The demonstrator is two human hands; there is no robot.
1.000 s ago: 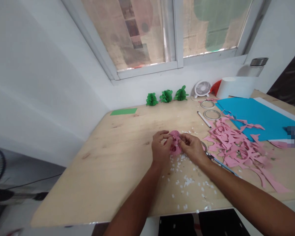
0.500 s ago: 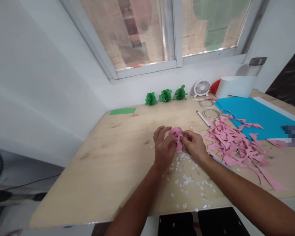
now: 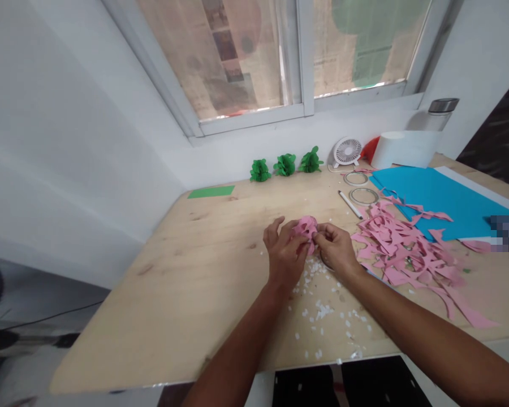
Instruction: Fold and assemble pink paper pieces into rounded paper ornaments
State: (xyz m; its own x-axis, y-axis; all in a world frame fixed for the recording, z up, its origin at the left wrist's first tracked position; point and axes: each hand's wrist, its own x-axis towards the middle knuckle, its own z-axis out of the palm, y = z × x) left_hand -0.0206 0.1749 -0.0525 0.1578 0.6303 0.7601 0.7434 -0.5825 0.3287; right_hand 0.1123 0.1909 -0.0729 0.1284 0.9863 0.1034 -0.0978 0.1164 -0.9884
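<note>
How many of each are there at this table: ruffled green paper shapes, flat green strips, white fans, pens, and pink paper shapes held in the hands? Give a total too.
Ruffled green paper shapes: 3
Flat green strip: 1
White fan: 1
Pen: 1
Pink paper shape, held in the left hand and right hand: 1
Total: 7

A table is carrying a green strip at eleven o'clock, three green rosettes at twelve, a fan and rings at one; blue sheets are lying at two, pink scraps at three, white bits at five.
</note>
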